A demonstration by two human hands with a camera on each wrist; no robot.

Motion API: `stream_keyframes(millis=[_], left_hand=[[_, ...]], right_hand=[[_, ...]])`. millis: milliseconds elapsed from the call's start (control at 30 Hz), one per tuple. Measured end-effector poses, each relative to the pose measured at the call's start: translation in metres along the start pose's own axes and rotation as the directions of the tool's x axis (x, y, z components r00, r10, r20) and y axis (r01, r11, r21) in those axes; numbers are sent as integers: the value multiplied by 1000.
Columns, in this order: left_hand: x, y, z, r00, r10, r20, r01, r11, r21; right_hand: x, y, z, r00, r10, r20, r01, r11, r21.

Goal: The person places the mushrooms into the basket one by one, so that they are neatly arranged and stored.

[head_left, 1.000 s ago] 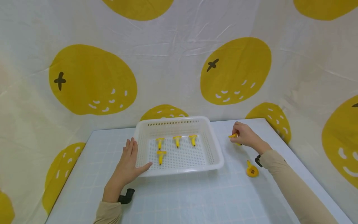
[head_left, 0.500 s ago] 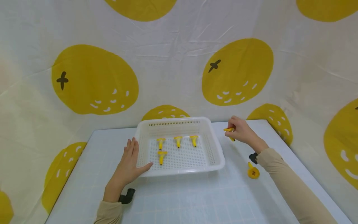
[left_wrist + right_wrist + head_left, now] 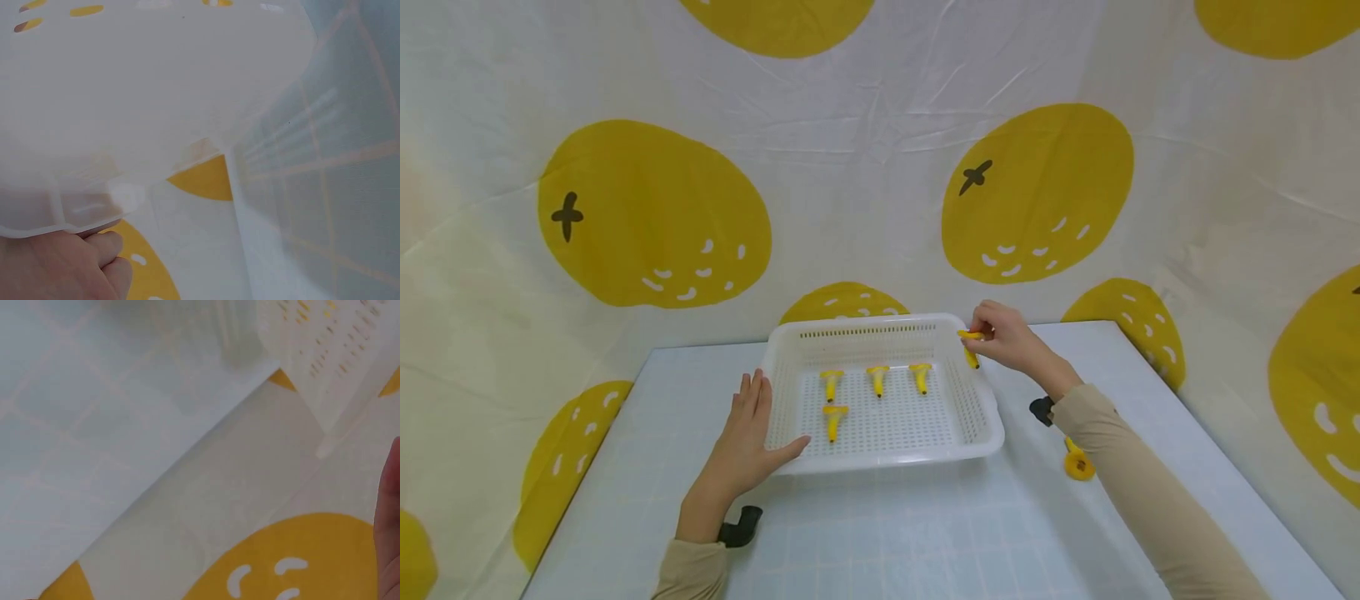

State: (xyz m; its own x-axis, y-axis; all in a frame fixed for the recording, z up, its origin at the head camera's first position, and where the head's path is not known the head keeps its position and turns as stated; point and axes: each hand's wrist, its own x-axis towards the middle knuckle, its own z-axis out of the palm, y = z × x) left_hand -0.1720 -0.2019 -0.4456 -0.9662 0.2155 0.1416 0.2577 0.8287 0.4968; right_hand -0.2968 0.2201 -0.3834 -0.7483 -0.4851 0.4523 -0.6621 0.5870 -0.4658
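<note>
My right hand (image 3: 1009,337) pinches a small yellow mushroom-shaped piece (image 3: 972,360) with a flat top and a dark-tipped stem, over the right rim of a white plastic basket (image 3: 887,457). Inside the basket lie several similar pieces, three in a back row and one yellow piece (image 3: 832,423) in front at the left. My left hand (image 3: 739,442) rests at the basket's front left corner, fingers straight along its side and thumb spread over the front rim. In the left wrist view, fingers (image 3: 112,250) show against the basket's edge. The held piece is outside the right wrist view.
One more yellow piece (image 3: 1079,465) lies on the table right of the basket, partly behind my right sleeve (image 3: 1138,479). The table (image 3: 895,533) has a pale blue checked cover. Behind it hangs a white cloth (image 3: 857,192) printed with large yellow fruits.
My right hand has lifted the yellow piece from the table's right side and carried it left to the basket's right rim. My left hand and the basket have stayed put.
</note>
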Motion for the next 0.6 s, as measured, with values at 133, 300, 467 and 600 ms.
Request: stream_keyframes(millis=[133,300,467,600], left_hand=[[1,-1,0,1000,12,-6,-12,1000,5],[1,-2,1,1000,13,-7,-13,1000,6],[1,-3,1,1000,12,-13,-12,1000,4],[1,-3,2,1000,7,-4,-7,1000,3]], right_hand=[[12,-9,7,999,-31,31,31,1000,-5],[26,-24,18,997,-12,74,12,1000,-7],[36,-38,29,988,4,155,-4,1000,2],[40,-46,34,971,14,239,-9,1000,-18]])
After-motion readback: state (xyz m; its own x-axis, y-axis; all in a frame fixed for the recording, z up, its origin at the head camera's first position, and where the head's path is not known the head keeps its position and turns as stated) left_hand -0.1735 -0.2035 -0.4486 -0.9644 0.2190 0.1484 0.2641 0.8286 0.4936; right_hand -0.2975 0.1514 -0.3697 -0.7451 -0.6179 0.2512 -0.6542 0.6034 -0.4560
